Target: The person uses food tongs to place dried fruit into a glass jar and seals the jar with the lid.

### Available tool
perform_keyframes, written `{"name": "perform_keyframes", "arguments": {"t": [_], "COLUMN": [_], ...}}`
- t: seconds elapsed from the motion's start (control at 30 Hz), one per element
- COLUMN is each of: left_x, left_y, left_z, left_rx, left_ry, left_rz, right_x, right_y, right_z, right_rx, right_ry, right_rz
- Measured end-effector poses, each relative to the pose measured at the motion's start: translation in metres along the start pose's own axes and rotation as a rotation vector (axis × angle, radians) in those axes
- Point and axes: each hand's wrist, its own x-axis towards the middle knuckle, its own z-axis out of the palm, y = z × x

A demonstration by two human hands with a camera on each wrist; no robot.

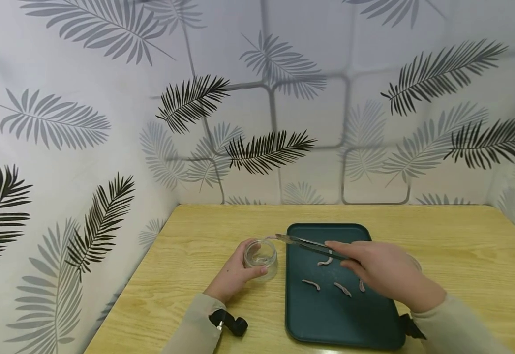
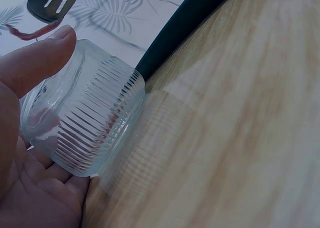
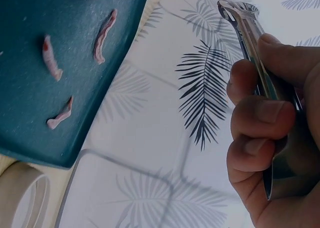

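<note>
My left hand (image 1: pixel 235 273) grips a small clear glass jar (image 1: pixel 263 258) with its mouth up, left of the dark green tray. Ribbed sides of the jar (image 2: pixel 95 123) show in the left wrist view, its base right at the tabletop. My right hand (image 1: pixel 383 268) holds metal tongs (image 1: pixel 306 243) with slotted tips (image 2: pixel 52 3). In those tips hangs a thin pinkish strip (image 2: pixel 32 34), by the jar's rim and above my left thumb. Several similar pinkish strips (image 1: pixel 342 289) lie on the tray (image 1: pixel 328 324).
A pale round ring-shaped object (image 3: pixel 25 198) stands beside the tray, mostly hidden behind my right hand in the head view. The wooden table (image 1: pixel 222 221) runs back to a leaf-patterned wall covering (image 1: pixel 292 118). A black strap mount (image 1: pixel 230 322) sits on my left wrist.
</note>
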Motion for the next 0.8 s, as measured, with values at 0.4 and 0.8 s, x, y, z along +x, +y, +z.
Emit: {"name": "perform_keyframes", "arguments": {"t": [0.4,0.8], "left_x": [-0.002,-0.001], "left_y": [0.001,-0.001], "left_z": [0.000,-0.001], "left_rx": [0.013,-0.020], "left_ry": [0.009,-0.005], "left_rz": [-0.014,0.015], "right_x": [0.015,0.013], "right_y": [-0.009,-0.008], "right_z": [0.008,0.004], "right_rx": [0.015,0.053], "right_ry": [0.011,-0.010], "right_rz": [-0.067,-0.046]}}
